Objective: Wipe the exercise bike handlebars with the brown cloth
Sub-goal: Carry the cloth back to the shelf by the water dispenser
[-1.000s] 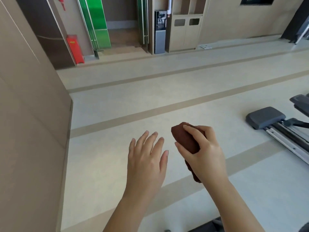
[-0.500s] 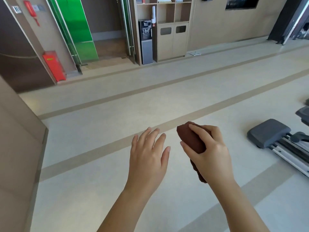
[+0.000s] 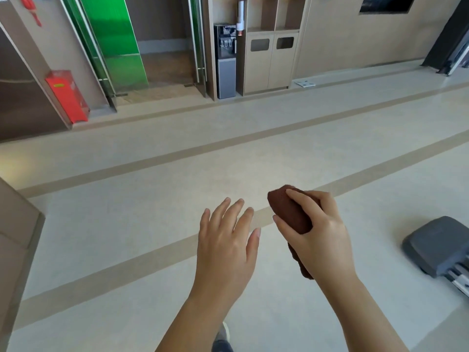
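The brown cloth (image 3: pixel 289 214) sits bunched in the right hand (image 3: pixel 318 232), fingers and thumb wrapped round its upper wad while a tail hangs below the palm, probably gathered this way to give a firm pad for wiping. The left hand (image 3: pixel 225 245), at about nine o'clock of the cloth, floats empty with fingers loosely spread. No handlebars are in view (only a grey machine part (image 3: pixel 434 246) at three o'clock), so the wiping looks not yet begun.
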`<control>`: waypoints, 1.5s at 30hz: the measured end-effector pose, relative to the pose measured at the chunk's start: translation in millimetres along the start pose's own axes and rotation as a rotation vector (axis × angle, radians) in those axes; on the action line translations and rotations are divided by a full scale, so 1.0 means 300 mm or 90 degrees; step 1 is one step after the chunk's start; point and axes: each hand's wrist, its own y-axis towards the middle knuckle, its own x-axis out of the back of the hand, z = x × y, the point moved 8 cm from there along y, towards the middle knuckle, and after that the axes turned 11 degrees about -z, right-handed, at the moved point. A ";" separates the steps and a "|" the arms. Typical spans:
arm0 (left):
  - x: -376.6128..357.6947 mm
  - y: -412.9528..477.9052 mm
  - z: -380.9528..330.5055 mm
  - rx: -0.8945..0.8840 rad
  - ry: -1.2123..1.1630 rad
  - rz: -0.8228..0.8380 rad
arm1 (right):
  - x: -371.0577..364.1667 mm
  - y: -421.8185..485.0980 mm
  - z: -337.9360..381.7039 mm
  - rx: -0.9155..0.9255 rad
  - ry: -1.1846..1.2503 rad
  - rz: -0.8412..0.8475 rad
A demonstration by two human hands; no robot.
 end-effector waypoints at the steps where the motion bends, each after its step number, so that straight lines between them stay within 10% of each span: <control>1: -0.046 0.063 0.052 0.004 0.000 -0.002 | -0.066 0.073 0.006 0.006 -0.004 0.000; 45: -2.472 2.689 0.851 -0.012 -0.045 0.003 | -1.750 3.185 -0.853 -0.005 -0.001 -0.020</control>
